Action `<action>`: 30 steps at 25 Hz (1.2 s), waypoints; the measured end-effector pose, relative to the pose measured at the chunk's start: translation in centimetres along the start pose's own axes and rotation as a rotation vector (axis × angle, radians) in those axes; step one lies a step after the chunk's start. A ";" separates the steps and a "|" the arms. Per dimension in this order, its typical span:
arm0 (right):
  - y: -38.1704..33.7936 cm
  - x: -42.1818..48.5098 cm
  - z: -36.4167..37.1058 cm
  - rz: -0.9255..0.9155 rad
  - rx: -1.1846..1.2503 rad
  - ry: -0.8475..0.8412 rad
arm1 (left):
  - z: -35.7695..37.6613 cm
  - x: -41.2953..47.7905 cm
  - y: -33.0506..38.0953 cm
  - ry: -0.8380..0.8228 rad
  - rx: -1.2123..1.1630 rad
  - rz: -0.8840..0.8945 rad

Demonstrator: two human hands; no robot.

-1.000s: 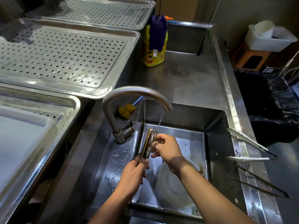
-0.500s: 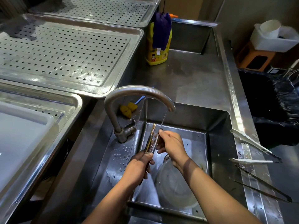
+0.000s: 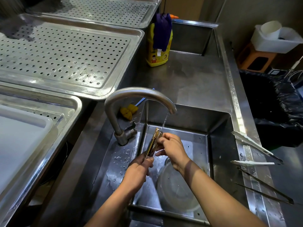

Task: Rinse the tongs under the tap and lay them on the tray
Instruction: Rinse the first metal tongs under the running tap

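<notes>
Tongs [image 3: 153, 142] over the sink [image 3: 219, 153], far tips at the tap [image 3: 139, 94] stream. Left hand [image 3: 137, 172] curled round the near end; right hand [image 3: 172, 148] pinches the far tips. Clear bowl [image 3: 173, 185] on the sink floor, near-right. Perforated tray [image 3: 65, 54] far left; near-left tray [image 3: 72, 115] holds a white slab [image 3: 19, 141].

A single wide-angle view, worn on the person's head, looks forward and steeply down over the steel sink [image 3: 219, 145]. It sits close enough that both forearms [image 3: 221, 194] run in from the bottom edge. The tap [image 3: 139, 94] stands near the middle of the frame. To the upper left the perforated trays [image 3: 65, 54] stretch away, and a black-lined bin [image 3: 270, 104] fills the right edge. Straight edges bow toward the borders.
</notes>
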State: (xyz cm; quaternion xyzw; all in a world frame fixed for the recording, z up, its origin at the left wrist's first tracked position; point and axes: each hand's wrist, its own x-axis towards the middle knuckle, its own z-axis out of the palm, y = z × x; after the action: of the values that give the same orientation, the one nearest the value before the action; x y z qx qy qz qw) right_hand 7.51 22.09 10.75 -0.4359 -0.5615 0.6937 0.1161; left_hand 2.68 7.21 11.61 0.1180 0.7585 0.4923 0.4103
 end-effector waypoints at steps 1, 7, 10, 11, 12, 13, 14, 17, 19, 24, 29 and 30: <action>-0.1 0.1 0.0 -0.004 0.013 0.012 | 0.0 0.0 0.0 0.000 0.003 -0.001; 0.1 0.3 -0.3 -0.035 -0.035 -0.058 | 0.2 0.6 0.3 -0.007 0.019 -0.004; 0.0 0.9 -1.0 -0.070 -0.067 0.004 | 0.7 1.0 0.6 -0.040 0.000 -0.012; -0.1 0.7 -1.1 -0.084 -0.070 -0.012 | 0.9 1.2 0.7 -0.042 -0.007 -0.022; -0.1 0.4 -1.1 -0.091 -0.076 -0.042 | 1.1 1.4 0.8 -0.043 -0.023 -0.035; 0.2 0.3 -1.1 -0.086 -0.075 -0.069 | 1.2 1.6 0.9 -0.045 -0.045 -0.049; 0.4 0.4 -1.0 -0.083 -0.079 -0.066 | 1.4 1.8 0.9 -0.051 -0.066 -0.061; 0.3 1.1 -1.1 -0.064 -0.074 0.021 | 1.8 1.8 0.8 -0.067 -0.127 -0.067; 0.5 1.2 -1.0 -0.084 -0.078 0.011 | 1.8 1.5 0.5 -0.054 -0.135 -0.069; 0.6 1.6 -0.7 -0.160 -0.106 0.080 | 1.3 0.6 -0.4 -0.009 -0.050 -0.021; 0.4 1.6 -0.2 -0.122 -0.041 0.026 | 1.0 1.0 -0.6 0.044 0.014 0.026; 0.1 1.6 -0.2 -0.129 -0.042 0.044 | 0.9 1.0 -0.8 0.041 0.021 0.044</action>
State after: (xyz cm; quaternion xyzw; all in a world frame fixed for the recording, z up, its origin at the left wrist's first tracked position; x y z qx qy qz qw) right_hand 6.76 23.25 9.89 -0.4163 -0.6002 0.6631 0.1637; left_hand 2.84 8.01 10.26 0.1288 0.7691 0.4956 0.3825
